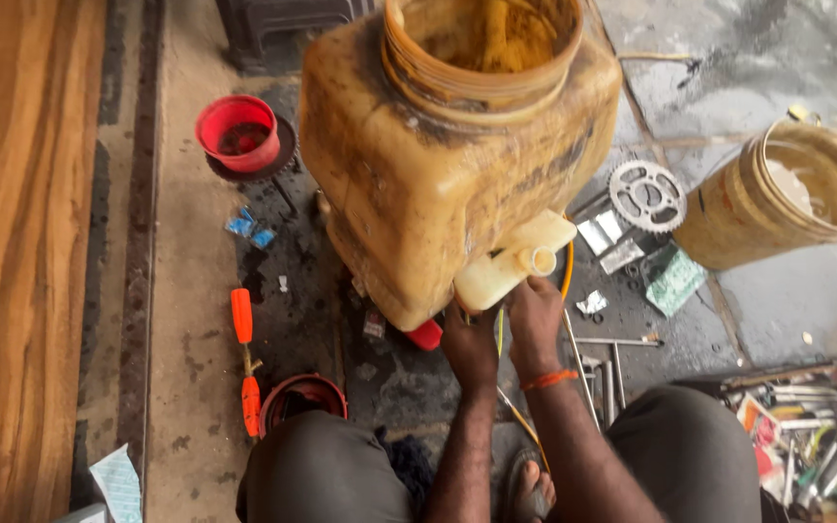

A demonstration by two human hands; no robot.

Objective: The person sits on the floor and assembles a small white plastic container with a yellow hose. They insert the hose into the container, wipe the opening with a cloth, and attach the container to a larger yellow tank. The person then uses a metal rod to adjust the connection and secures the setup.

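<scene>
- The big, grimy yellow tank [438, 165] stands on the floor right in front of my knees, its wide round mouth open at the top and its lower end tipped toward me.
- A pale spout [515, 261] juts from the tank's lower right corner, and a red cap [425, 335] shows under its base.
- My right hand [533, 315] sits just below the spout, fingers curled up against the tank's underside there; a thin yellow hose [566, 271] runs past it. An orange band circles that wrist.
- My left hand [470, 347] is pressed under the tank's bottom edge beside the red cap, fingers closed in; I cannot tell exactly what they pinch.
- The two hands nearly touch each other beneath the tank.
- To my left lie an orange-handled screwdriver [243, 334], a dark red bowl [302, 395] by my knee and a red cup [238, 132] further off; bare floor lies between them.
- To my right the floor is crowded: a sprocket [647, 196], loose metal rods [612, 368], a second yellow container [787, 194] on its side and a tray of tools [806, 436].
- A wooden board [21, 242] bounds the far left.
</scene>
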